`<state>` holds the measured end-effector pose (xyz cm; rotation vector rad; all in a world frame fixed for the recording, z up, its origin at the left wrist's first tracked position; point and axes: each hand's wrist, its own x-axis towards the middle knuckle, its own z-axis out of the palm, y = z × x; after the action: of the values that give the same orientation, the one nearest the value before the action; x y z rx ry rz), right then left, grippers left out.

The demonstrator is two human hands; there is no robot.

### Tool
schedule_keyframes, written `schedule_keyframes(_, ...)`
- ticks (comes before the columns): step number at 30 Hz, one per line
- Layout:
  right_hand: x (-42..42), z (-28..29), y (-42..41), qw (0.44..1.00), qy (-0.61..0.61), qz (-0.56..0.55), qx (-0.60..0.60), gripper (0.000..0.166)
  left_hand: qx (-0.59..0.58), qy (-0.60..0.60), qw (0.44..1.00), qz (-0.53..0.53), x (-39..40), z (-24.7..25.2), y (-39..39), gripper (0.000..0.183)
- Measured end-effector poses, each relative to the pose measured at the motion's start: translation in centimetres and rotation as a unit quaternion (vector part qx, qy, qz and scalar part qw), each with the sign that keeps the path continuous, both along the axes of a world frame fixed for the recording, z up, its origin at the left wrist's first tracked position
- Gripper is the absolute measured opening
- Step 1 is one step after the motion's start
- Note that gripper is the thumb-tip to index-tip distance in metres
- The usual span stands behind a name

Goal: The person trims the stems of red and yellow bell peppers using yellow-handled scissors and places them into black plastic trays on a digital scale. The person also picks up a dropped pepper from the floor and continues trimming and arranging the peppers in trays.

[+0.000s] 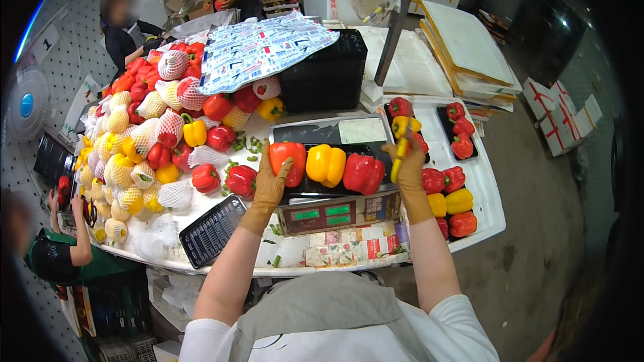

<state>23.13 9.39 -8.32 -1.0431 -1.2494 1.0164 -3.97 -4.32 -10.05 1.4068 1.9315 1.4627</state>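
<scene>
On a digital scale [370, 215] with lit green displays lies a black plastic tray [314, 192]. It carries an orange-red bell pepper [296, 161], a yellow bell pepper [326, 165] and a red bell pepper [363, 174] in a row. My left hand [271, 178], in a tan glove, grips the orange-red pepper at the tray's left end, thumb across its front. Held upright in my gloved right hand [411, 166] is a yellow-handled tool [400, 158], beside the tray's right end; its working end is blurred.
Loose peppers, many in foam net sleeves [151, 136], are heaped at left. An empty black tray [212, 230] rests near the front edge. Filled pepper trays stand in a white foam tray [485, 201] at right. A metal post [397, 22] rises behind. Co-workers are at left and back.
</scene>
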Motion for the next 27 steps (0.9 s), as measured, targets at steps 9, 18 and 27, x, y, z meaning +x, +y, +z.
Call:
schedule_keyframes(9,2.0,0.2,-2.0,0.987,0.109,0.093,-0.069,0.042,0.009,0.002,1.000,0.018,0.0,-0.8,0.1,0.081)
schedule_keyframes(18,-1.7,2.0,-0.3,0.977,-0.070,0.179,-0.089,0.031,0.003,-0.021,1.000,0.004,0.0,-0.2,-0.1,0.081)
schedule_keyframes(27,0.7,4.3,-5.7,0.994,0.037,0.090,-0.046,0.020,0.084,0.024,0.996,0.037,0.5,0.0,-1.3,0.074)
